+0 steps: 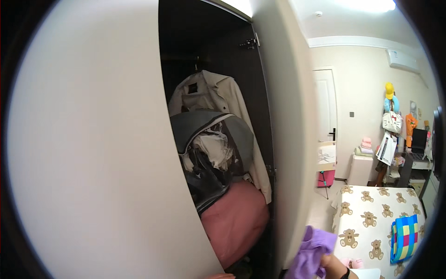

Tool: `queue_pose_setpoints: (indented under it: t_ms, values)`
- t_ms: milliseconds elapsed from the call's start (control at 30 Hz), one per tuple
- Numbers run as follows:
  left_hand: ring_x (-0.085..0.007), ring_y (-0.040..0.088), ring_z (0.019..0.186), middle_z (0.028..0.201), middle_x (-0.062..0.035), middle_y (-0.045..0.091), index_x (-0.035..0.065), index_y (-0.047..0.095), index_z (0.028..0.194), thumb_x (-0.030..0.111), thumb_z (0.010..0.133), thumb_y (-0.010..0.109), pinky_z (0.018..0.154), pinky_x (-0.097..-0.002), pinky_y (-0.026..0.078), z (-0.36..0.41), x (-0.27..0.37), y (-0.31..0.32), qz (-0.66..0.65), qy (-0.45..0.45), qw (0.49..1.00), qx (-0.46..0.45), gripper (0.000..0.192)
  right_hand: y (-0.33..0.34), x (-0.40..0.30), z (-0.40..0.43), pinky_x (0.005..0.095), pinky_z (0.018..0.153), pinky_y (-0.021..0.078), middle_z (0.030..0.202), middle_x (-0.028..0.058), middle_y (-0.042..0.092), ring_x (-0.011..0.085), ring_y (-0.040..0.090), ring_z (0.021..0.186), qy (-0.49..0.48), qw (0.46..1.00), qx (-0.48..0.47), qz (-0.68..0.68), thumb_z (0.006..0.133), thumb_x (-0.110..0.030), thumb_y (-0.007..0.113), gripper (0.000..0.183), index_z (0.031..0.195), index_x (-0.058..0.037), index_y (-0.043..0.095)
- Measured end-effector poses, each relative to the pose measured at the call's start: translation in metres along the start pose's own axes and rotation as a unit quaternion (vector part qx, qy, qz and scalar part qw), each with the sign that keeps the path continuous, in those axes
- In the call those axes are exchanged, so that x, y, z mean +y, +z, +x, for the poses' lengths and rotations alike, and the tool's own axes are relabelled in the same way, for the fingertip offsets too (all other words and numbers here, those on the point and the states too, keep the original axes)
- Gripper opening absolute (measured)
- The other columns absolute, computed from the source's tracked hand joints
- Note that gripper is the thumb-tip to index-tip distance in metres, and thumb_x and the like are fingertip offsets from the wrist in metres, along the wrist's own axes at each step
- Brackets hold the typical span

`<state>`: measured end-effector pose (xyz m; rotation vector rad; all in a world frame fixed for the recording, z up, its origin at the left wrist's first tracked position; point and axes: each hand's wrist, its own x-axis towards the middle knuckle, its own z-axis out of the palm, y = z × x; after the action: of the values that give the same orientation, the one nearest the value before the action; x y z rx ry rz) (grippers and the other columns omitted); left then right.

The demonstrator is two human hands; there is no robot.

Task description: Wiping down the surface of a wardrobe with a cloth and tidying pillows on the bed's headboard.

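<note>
At the lower right my right hand (327, 261) grips a crumpled purple cloth (310, 249), close to the edge of the wardrobe's open right door (291, 139). Only a sliver of my left hand (222, 276) shows at the bottom rim, by the lower edge of the pale left door panel (94, 139); its grip is hidden. Between the doors, a beige jacket (231, 94) hangs in the dark wardrobe. A grey bag (244, 136) with a clear window and pale contents rests in front of it, above a bulky pink bundle (237, 223).
Behind the open door, a bed with a teddy-bear sheet (369, 219) holds a folded checked cloth (404, 239). A white door (324, 104), a stand hung with bags (392, 122) and a desk with a laptop (420, 146) stand farther back. Metal hinges (250, 43) jut inside the wardrobe.
</note>
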<state>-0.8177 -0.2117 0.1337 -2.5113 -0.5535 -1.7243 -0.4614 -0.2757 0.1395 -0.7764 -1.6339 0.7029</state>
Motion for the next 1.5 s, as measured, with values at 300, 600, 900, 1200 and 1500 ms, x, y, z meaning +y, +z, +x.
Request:
queue_pose_setpoints:
  t_ms: [300,600,900,1200,1500]
  values:
    - [-0.0237,0.055,0.1,0.102,-0.0041,0.061,0.0146,0.065,0.101,0.009,0.09,0.051,0.09,-0.0384,0.042,0.015,0.015,-0.047,0.307,0.076,0.942,0.112,0.019,0.07,0.048,0.089,0.0454,0.106,0.041,0.129,0.0213,0.057,0.0394,0.057,0.118,-0.211,0.967,-0.047,-0.138,0.074,-0.024,0.072,0.058,0.125,-0.0009,0.058]
    - [-0.023,0.051,0.11,0.108,0.0061,0.06,0.0263,0.068,0.089,0.01,0.079,0.065,0.099,-0.0421,0.039,0.019,-0.003,-0.029,0.343,0.004,0.932,0.12,0.019,0.108,0.062,0.128,0.0427,0.086,0.0527,0.113,0.023,0.063,0.0403,0.065,0.098,-0.151,0.985,-0.073,-0.048,0.075,-0.033,0.07,0.054,0.115,0.003,0.062]
    - [-0.0194,0.049,0.102,0.106,0.0041,0.058,0.0227,0.066,0.097,0.009,0.083,0.066,0.083,-0.0338,0.048,0.01,-0.027,-0.021,0.334,0.021,0.937,0.096,0.02,0.061,0.108,0.121,0.0335,0.099,0.0478,0.126,0.014,0.06,0.0228,0.06,0.113,0.224,0.91,-0.101,0.334,0.09,-0.034,0.063,0.054,0.131,-0.0015,0.051]
    - [-0.0455,0.023,0.137,0.142,-0.0216,0.031,0.0076,0.046,0.132,0.019,0.074,0.079,0.109,-0.0573,0.021,0.012,-0.04,0.056,0.568,-0.19,0.782,0.172,0.067,0.032,0.143,0.199,0.0427,0.107,0.0406,0.125,0.0185,0.061,0.0322,0.059,0.117,0.159,0.809,-0.385,0.416,0.082,-0.039,0.066,0.06,0.126,0.0013,0.056]
    - [-0.0421,0.023,0.137,0.146,-0.0201,0.021,0.0086,0.047,0.134,0.002,0.072,0.079,0.114,-0.0532,0.023,0.026,-0.03,0.084,0.561,-0.27,0.745,0.241,0.069,0.082,0.11,0.242,0.0415,0.092,0.0481,0.109,0.0215,0.066,0.0373,0.065,0.1,-0.054,0.718,-0.671,0.178,0.081,-0.023,0.068,0.06,0.131,0.0032,0.049]
